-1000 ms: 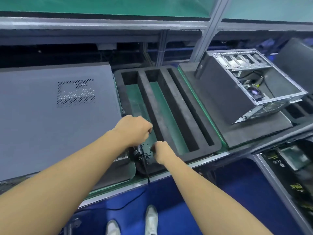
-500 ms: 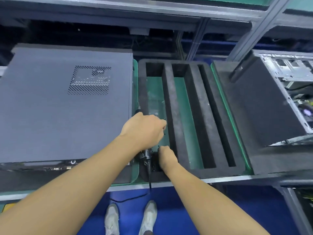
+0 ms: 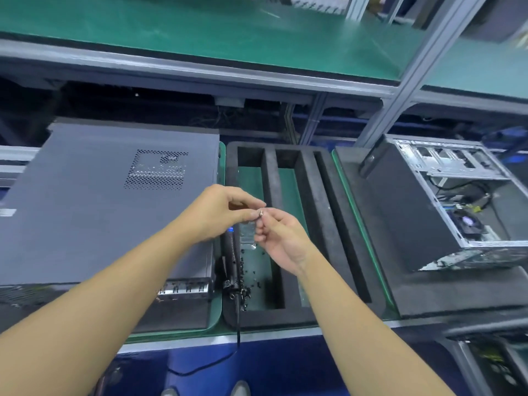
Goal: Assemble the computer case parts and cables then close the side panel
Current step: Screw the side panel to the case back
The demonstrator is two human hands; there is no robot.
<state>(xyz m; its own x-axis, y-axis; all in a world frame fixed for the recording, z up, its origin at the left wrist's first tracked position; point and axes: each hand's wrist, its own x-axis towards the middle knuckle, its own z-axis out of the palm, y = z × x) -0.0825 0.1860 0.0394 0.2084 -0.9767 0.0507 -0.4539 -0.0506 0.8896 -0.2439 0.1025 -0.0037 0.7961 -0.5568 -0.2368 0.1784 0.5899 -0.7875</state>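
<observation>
I am pinching a small screw (image 3: 260, 213) between the tips of my left hand (image 3: 223, 212) and my right hand (image 3: 281, 241). Both sets of fingers (image 3: 248, 215) are curling in tight on it above the foam tray (image 3: 323, 224), at the middle of the tabletop (image 3: 287, 190).

I am judging the hand-over to be the risky part. The screw is tiny, and if one hand is loosening before the other is gripping well, it is dropping into a tray slot among the loose screws (image 3: 248, 284) near the front edge, or bouncing over that edge to the blue floor (image 3: 285, 372).

The electric screwdriver (image 3: 231, 261) is lying in the leftmost slot, its cable (image 3: 237, 332) hanging over the front edge. A forearm catching that cable is likely dragging the tool off.

The closed case (image 3: 85, 212) is lying flat toward the left end, its vented side panel (image 3: 156, 170) facing up. A screw going in crooked there is risking a stripped thread or a scratched panel.

A green mat is covering the tabletop. Toward the right end an open case (image 3: 457, 201) is sitting tilted on a dark foam pad (image 3: 428, 287), its insides showing. A green-matted shelf (image 3: 200, 38) is running above the back edge, carried on grey metal posts (image 3: 414, 81).
</observation>
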